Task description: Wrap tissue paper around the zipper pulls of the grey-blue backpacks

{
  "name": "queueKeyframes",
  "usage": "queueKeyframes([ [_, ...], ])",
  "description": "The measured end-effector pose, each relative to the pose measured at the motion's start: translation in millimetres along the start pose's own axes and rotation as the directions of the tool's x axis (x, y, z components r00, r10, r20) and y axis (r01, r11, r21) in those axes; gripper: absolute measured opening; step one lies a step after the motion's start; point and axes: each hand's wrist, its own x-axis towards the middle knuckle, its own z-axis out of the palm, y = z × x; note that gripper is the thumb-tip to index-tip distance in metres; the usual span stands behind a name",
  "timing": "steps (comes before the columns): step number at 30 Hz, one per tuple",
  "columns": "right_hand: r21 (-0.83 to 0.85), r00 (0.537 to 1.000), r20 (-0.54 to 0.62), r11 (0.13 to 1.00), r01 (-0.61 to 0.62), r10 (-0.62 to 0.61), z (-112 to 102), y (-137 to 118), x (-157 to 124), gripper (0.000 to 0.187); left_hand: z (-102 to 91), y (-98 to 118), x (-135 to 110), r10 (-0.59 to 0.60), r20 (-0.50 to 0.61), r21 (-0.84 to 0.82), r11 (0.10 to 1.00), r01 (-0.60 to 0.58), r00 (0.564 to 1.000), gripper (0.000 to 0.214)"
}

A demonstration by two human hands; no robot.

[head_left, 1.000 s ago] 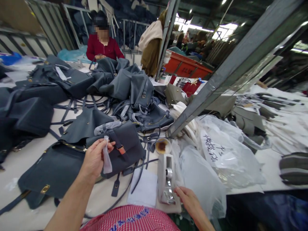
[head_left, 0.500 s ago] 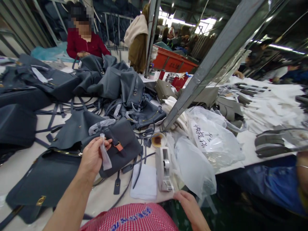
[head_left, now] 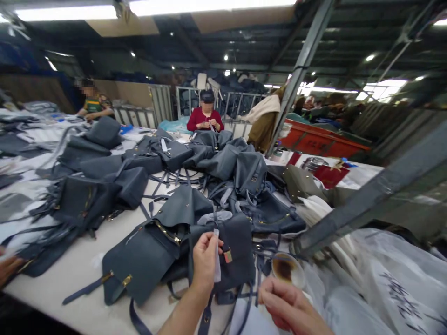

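The right hand [head_left: 289,307] has lifted from beside the tape dispenser, fingers curled together; whether they pinch anything, I cannot tell. The left hand [head_left: 205,260] pinches a white strip [head_left: 217,256] upright above a slate-grey leather backpack [head_left: 237,251]. A loosened pinch could drop the strip among the loose straps [head_left: 138,323].

The long white counter [head_left: 66,274] is carrying slate-blue leather bags [head_left: 146,246] sprawled among loose straps [head_left: 164,184], with a brown-stained dish [head_left: 283,270] sitting just right of them, beside clear plastic bags [head_left: 352,302].
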Motion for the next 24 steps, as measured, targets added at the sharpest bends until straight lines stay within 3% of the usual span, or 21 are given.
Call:
queueKeyframes([
  [2,-0.086,0.993,0.108,0.994,0.066,-0.056,15.8,-44.9,31.8,0.037,0.6,-3.2,-2.7,0.020,-0.017,-0.016,1.000,-0.020,1.000,0.027],
  [5,-0.225,0.973,0.226,0.969,0.102,-0.050,37.0,-73.7,74.2,0.028,-0.4,-13.0,-4.2,0.062,-0.035,-0.013,0.998,-0.062,0.997,0.031],
  [9,-0.336,0.963,0.265,0.932,0.138,-0.047,41.4,-70.0,108.2,0.024,-0.7,-26.8,-5.7,0.140,-0.063,0.042,0.990,-0.138,0.988,0.031],
  [15,-0.296,0.932,0.362,0.949,0.104,0.011,34.3,-68.4,116.4,0.029,2.0,-35.7,-9.9,0.141,-0.074,0.071,0.988,-0.136,0.987,0.030],
  [20,-0.443,0.960,0.281,0.885,0.143,-0.015,36.1,-64.2,124.7,0.027,4.3,-37.2,-12.5,0.146,-0.079,0.107,0.985,-0.137,0.986,0.029],
  [24,-0.451,0.975,0.214,0.878,0.158,-0.066,35.0,-51.9,135.9,0.026,5.1,-27.1,-18.5,0.151,-0.072,0.157,0.978,-0.139,0.986,0.027],
])
